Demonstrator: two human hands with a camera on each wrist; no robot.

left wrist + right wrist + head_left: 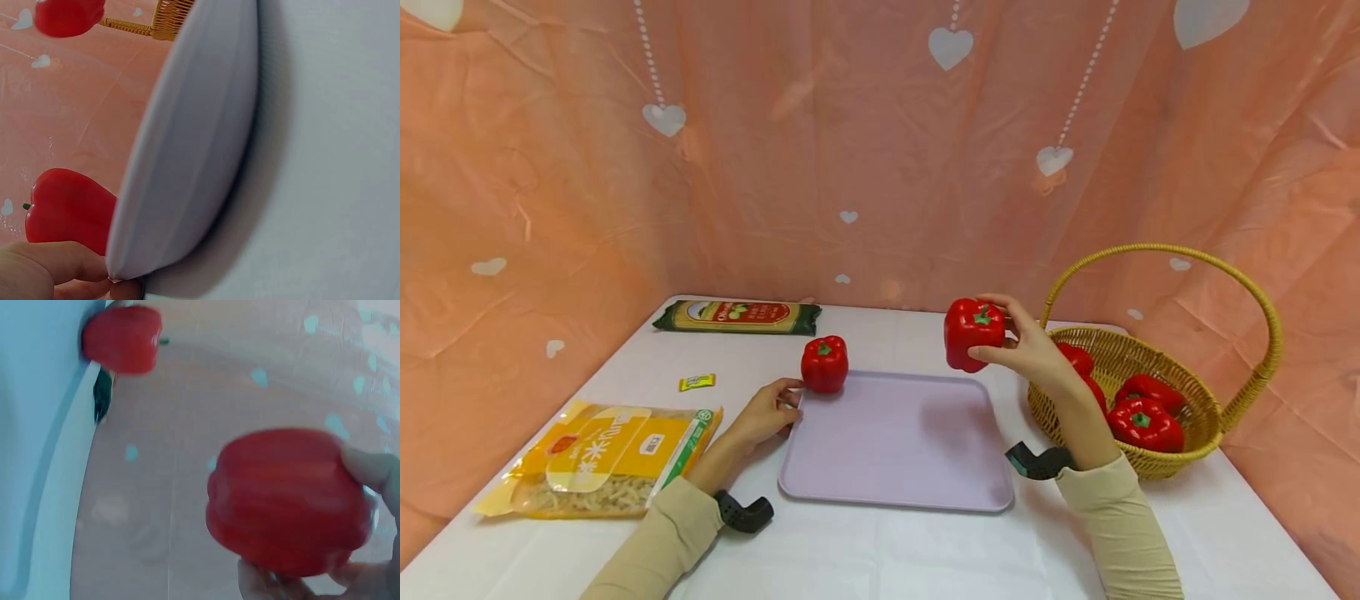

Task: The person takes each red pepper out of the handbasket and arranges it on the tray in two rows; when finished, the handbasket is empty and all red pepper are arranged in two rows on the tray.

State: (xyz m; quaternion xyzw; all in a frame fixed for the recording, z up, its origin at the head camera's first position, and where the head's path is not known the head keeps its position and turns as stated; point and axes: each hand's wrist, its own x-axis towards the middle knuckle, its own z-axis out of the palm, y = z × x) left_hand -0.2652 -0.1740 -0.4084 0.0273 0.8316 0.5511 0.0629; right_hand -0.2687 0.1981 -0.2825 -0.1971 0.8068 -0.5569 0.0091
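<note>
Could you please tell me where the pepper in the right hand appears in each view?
Head: held pepper, right of centre.
Left wrist: held pepper at top left, cut off.
Right wrist: held pepper, large, lower right.
Shared landmark: other pepper, on the tray.

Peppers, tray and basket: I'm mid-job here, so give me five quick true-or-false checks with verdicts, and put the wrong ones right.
1. The right hand holds a red pepper in the air. True.
2. The left hand is inside the basket. False: the left hand touches the left edge of the tray.
3. A second pepper stands on the tray with its green stem up. True.
4. The basket holds no peppers. False: several peppers lie in it, all red.
5. The small yellow packet lies on the table, left of the tray. True.
</note>
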